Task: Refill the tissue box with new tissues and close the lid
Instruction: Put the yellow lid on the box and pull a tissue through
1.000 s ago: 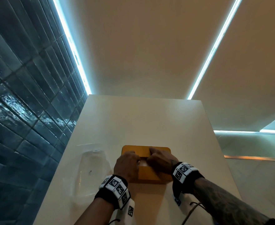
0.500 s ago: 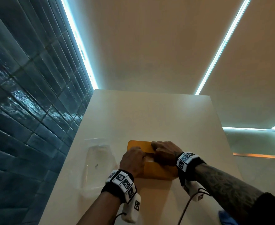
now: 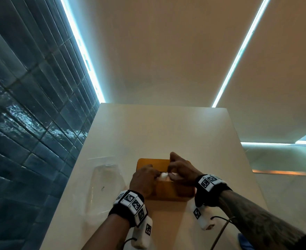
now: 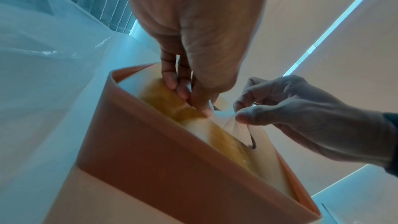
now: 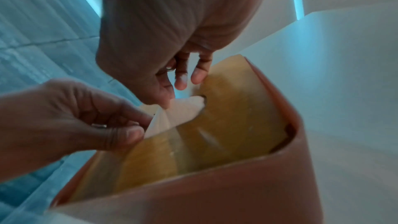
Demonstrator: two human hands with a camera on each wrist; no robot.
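Observation:
An orange tissue box stands on a white counter, with a yellow-brown lid seated in its top. A white tissue pokes up through the slot in the lid. Both hands hover over the slot. My left hand pinches the tissue's left side between thumb and fingers. My right hand pinches its right side, its other fingers spread above the lid. In the head view the left hand and right hand meet over the tissue. The inside of the box is hidden.
A clear, empty plastic wrapper lies on the counter just left of the box. A dark tiled wall runs along the counter's left edge. Something blue shows at the bottom right. The counter extends beyond the box.
Both hands lay low on the lid before. Now the right hand has risen slightly and a tuft of white tissue shows between the two hands. The head view has shifted.

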